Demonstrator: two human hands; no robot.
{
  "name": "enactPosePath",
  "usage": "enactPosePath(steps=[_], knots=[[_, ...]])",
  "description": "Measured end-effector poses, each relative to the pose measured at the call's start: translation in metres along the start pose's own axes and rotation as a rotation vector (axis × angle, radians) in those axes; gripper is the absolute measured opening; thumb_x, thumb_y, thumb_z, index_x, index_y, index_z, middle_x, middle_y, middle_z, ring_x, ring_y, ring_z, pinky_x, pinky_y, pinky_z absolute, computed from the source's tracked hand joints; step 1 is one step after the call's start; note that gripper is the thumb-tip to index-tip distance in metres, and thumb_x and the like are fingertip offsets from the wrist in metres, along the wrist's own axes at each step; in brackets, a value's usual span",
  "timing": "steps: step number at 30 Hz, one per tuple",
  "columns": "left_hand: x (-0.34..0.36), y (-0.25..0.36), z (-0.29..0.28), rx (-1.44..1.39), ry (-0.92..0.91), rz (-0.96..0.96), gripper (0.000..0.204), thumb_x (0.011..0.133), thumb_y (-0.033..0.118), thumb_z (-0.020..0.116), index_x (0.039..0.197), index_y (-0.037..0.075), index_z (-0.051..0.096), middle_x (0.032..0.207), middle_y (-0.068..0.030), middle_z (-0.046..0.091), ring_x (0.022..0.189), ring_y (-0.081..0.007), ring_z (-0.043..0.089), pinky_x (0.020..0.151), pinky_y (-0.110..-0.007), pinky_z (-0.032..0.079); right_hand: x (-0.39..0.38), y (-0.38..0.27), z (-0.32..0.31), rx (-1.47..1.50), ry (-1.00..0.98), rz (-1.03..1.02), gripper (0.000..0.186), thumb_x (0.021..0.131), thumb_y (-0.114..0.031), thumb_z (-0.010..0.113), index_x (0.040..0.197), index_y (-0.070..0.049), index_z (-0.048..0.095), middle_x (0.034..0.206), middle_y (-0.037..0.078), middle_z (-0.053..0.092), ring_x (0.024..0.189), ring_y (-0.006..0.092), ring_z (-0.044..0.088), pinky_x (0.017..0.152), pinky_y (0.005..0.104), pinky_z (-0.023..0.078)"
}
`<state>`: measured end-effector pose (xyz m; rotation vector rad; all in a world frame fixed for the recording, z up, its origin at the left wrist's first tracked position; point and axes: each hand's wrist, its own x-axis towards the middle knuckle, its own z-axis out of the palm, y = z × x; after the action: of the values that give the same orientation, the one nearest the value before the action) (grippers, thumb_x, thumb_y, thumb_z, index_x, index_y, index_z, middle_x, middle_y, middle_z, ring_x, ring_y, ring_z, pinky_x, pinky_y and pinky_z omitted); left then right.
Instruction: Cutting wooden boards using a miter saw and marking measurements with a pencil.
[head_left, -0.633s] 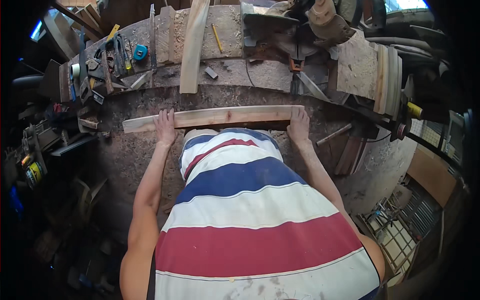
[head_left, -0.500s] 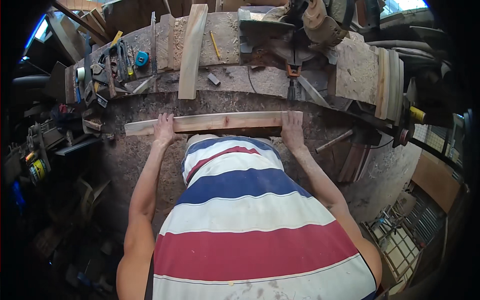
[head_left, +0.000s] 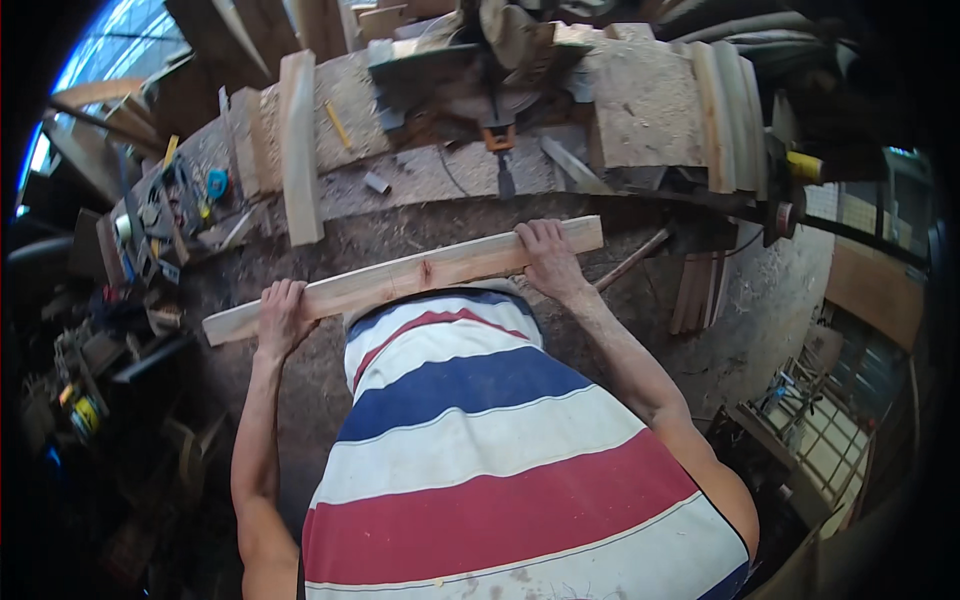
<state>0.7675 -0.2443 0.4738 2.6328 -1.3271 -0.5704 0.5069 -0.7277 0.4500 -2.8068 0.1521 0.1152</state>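
A long pale wooden board (head_left: 425, 272) with a reddish knot near its middle spans across in front of my body. My left hand (head_left: 283, 315) grips it near the left end, fingers over the upper edge. Closer to the other end, my right hand (head_left: 549, 258) is closed on it in the same way. The board tilts, its right end higher in the view than its left. My thumbs are hidden. Beyond it runs a workbench strewn with sawdust, where another plank (head_left: 300, 150) lies pointing away from me.
A miter saw (head_left: 497, 110) stands at the back middle of the bench. Left on it are a yellow pencil (head_left: 338, 125), a teal tape measure (head_left: 217, 182) and assorted hand tools. Several boards (head_left: 725, 115) stand at the right. A thin stick (head_left: 632, 259) lies beyond my right forearm.
The board has gone from nearly level to tilted, its left end moving lower and leftward. Both hands move with it, keeping their grip. My view has turned, shifting the bench leftward.
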Motion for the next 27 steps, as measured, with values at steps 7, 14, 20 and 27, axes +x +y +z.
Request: enactPosePath(steps=[7, 14, 20, 27], knots=[[0.182, 0.038, -0.043, -0.070, 0.334, 0.105, 0.060, 0.071, 0.024, 0.092, 0.121, 0.008, 0.062, 0.107, -0.0123, 0.064, 0.106, -0.0346, 0.064, 0.094, -0.046, 0.050, 0.104, 0.136, -0.060, -0.237, 0.149, 0.170, 0.065, 0.072, 0.002, 0.066, 0.136, -0.006, 0.056, 0.128, 0.018, 0.057, 0.131, 0.0391, 0.052, 0.116, 0.0512, 0.036], [0.325, 0.035, -0.050, -0.069, 0.251, -0.042, 0.075, 0.071, 0.033, 0.094, 0.133, 0.006, 0.062, 0.126, -0.0148, 0.069, 0.122, -0.0354, 0.064, 0.105, -0.047, 0.048, 0.194, 0.231, -0.077, -0.382, 0.246, 0.415, 0.069, 0.079, -0.010, 0.073, 0.145, -0.009, 0.054, 0.139, 0.023, 0.054, 0.135, 0.0470, 0.053, 0.114, 0.0561, 0.047], [0.349, 0.021, -0.044, 0.038, 0.390, -0.046, 0.096, 0.063, 0.047, 0.098, 0.140, 0.005, 0.059, 0.129, -0.0156, 0.069, 0.125, -0.0343, 0.065, 0.107, -0.047, 0.047, 0.197, 0.257, -0.064, -0.337, 0.341, 0.557, 0.068, 0.084, -0.023, 0.074, 0.148, -0.009, 0.055, 0.139, 0.026, 0.056, 0.134, 0.0462, 0.056, 0.112, 0.0567, 0.049], [0.373, 0.027, -0.039, 0.043, 0.304, -0.084, 0.123, 0.058, 0.044, 0.101, 0.161, 0.006, 0.044, 0.129, -0.0154, 0.071, 0.121, -0.0364, 0.066, 0.105, -0.048, 0.049, 0.200, 0.294, -0.087, -0.182, 0.298, 0.705, 0.064, 0.088, -0.036, 0.076, 0.144, -0.008, 0.064, 0.141, 0.025, 0.059, 0.136, 0.0454, 0.056, 0.109, 0.0561, 0.052]])
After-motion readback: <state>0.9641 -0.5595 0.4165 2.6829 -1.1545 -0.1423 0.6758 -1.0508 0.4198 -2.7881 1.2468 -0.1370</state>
